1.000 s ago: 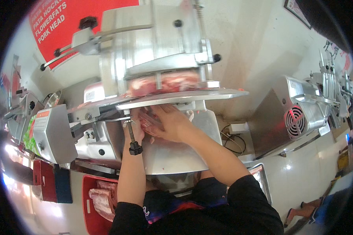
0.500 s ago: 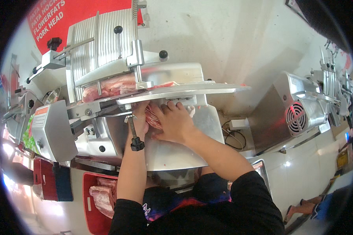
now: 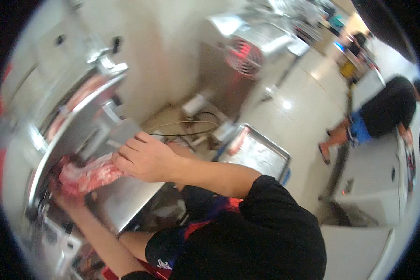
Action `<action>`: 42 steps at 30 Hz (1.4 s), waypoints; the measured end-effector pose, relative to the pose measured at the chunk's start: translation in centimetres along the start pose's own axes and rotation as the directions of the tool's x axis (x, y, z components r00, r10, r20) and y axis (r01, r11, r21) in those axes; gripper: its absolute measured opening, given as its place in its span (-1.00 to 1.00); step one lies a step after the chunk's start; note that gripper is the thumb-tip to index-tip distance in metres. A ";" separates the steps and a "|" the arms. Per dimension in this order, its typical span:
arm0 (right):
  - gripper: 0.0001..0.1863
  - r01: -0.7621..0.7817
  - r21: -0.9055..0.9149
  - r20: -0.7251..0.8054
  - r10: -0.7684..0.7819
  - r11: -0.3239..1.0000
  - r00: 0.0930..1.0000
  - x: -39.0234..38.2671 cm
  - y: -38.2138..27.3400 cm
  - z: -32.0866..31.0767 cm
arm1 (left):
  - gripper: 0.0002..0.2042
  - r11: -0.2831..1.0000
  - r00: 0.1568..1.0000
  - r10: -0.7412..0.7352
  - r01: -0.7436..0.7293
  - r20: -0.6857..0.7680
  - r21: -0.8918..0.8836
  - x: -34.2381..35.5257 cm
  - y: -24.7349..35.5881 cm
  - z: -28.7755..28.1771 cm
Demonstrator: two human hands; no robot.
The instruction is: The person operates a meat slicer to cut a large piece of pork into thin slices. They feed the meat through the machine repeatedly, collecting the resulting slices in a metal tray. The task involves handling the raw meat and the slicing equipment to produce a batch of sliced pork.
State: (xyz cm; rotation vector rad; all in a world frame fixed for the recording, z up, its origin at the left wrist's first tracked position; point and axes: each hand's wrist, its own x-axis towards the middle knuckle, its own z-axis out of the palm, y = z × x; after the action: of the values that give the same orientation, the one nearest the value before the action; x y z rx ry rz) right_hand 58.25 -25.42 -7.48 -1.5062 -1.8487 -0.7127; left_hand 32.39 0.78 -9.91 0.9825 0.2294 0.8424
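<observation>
My right hand (image 3: 144, 156) pinches the right end of a long bunch of sliced raw meat (image 3: 91, 176) with its fingers closed. At the other end of the meat, my left hand (image 3: 67, 196) holds it from below, blurred and partly hidden. The meat stretches over the slicer's steel platform (image 3: 135, 200), beside the large round blade (image 3: 42, 168) at the left. Behind the blade, a piece of meat (image 3: 86, 88) rests in the slicer's carriage.
A metal tray (image 3: 266, 156) with a pale pink piece lies to the right. A second steel slicer (image 3: 217, 70) with cables below stands beyond. At far right, a person (image 3: 385, 109) in a dark top bends over a white appliance (image 3: 368, 196). A red crate edge shows below.
The view has swung to the right, bringing the tray and the other person into fuller view. The sliced meat has come out from under the blade in my hands, stretched between them.
</observation>
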 end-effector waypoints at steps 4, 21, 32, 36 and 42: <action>-0.50 -0.267 0.183 -0.078 0.285 0.946 0.955 -10.2 5.9 -7.0 | -0.50 0.976 0.928 0.213 -0.191 -0.305 0.101 2.2 0.0 -5.9; -0.27 -0.383 0.485 0.212 0.531 -0.786 -0.821 -58.9 15.4 10.7 | -0.52 0.949 0.699 0.247 -0.035 -0.672 0.312 1.3 0.5 0.4; -0.47 -0.859 -0.384 0.239 0.862 -0.338 -0.447 -56.9 17.4 7.3 | -0.47 0.898 0.719 0.346 -0.069 -0.603 0.434 0.1 0.0 2.0; -0.50 -0.850 0.118 -0.206 0.825 -0.514 -0.527 -56.5 13.7 4.3 | -0.49 0.455 0.943 0.302 -0.016 -0.138 0.890 -2.0 2.9 -7.7; -0.51 -0.872 0.209 -0.178 0.860 -0.442 -0.478 -62.7 9.8 0.0 | -0.49 0.995 0.999 -0.035 0.036 -0.011 0.091 0.3 1.7 -3.2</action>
State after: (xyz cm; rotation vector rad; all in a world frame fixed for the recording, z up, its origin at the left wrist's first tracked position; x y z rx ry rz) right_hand 76.44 -63.19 -55.08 -2.1009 0.4338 0.0964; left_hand 30.04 3.54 -10.26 1.0565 0.2949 0.8102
